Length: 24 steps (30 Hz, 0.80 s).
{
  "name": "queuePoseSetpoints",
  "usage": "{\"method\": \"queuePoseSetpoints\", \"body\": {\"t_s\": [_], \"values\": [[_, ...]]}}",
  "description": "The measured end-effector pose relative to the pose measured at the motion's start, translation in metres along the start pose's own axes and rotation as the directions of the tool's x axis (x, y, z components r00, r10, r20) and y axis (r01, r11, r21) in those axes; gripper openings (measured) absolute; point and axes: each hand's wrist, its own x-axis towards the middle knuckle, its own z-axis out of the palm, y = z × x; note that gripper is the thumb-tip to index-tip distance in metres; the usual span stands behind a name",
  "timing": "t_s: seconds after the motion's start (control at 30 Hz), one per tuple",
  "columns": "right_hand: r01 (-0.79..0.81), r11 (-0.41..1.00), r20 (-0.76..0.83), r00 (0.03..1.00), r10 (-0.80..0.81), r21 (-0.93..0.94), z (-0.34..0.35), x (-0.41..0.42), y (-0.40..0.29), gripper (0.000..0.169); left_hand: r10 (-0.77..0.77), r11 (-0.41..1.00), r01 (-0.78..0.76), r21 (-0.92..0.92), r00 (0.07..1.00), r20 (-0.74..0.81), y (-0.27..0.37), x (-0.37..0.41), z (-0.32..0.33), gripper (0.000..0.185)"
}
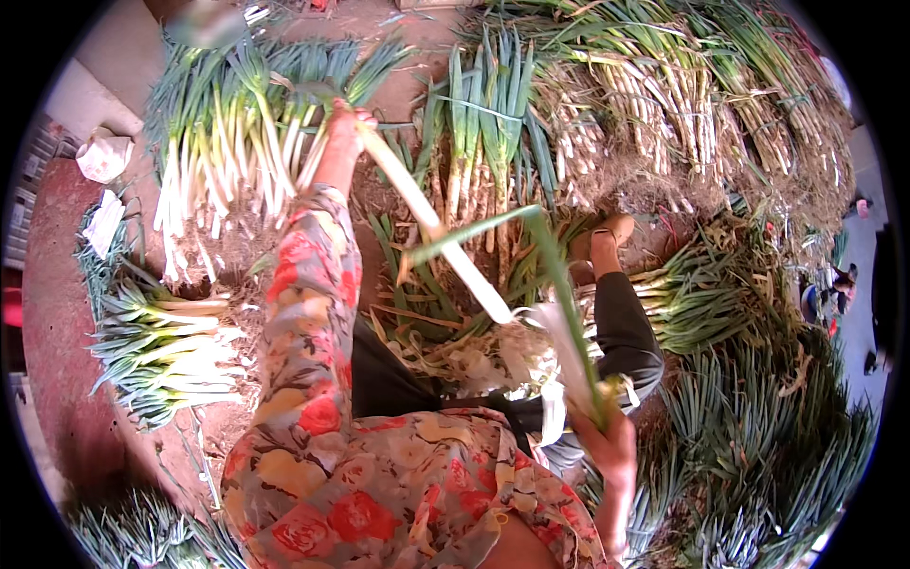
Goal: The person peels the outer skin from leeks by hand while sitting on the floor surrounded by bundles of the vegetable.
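My left hand (pixel 347 126), at the end of a flowered sleeve, is stretched forward and grips a leek-like green onion (pixel 455 252). The stalk's pale shank slants down to the right, its white root end over my lap. Low on the right, my right hand (pixel 608 434) is closed around a loose green leaf (pixel 561 291) and strips of pale outer skin. That leaf bends sharply at the top and crosses in front of the white shank. Between my legs lies a heap of peelings and roots (pixel 490 359).
Cleaned green onions (pixel 220 153) lie ahead on the left, with a smaller pile (pixel 178 348) nearer. A tied bundle (pixel 487 121) lies ahead. Unpeeled onions with roots (pixel 661 107) fill the far right; leafy bundles (pixel 753 427) lie on the right. A distant person (pixel 842 288) shows at the right edge.
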Motion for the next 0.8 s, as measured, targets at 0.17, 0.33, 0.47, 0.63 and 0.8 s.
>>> {"method": "queuePoseSetpoints", "body": {"t_s": [0.17,0.33,0.47,0.63,0.8], "values": [[0.523,0.702,0.063,0.821,-0.568,-0.483,0.076,0.106,0.058,0.029,-0.042,0.999,0.042,-0.013,0.999,0.0,-0.016,-0.057,0.037,0.057],[0.699,0.59,0.051,0.661,-0.748,-0.406,0.069,0.115,-0.034,0.034,-0.024,1.0,0.022,0.009,0.966,0.257,-0.007,-0.096,0.045,0.064],[0.515,0.853,0.345,0.819,-0.459,-0.087,0.116,0.119,0.009,0.057,-0.09,0.953,0.24,-0.182,0.804,0.588,0.0,-0.11,0.061,0.057],[0.43,0.856,0.13,0.903,-0.41,-0.288,0.142,0.121,0.028,0.043,0.003,0.977,-0.031,0.212,0.991,0.13,-0.061,-0.16,0.05,0.022],[0.253,0.716,0.042,0.953,-0.299,-0.651,0.137,0.144,0.017,0.027,-0.368,0.789,0.343,0.51,0.928,-0.055,-0.209,-0.261,-0.014,0.026]]}}
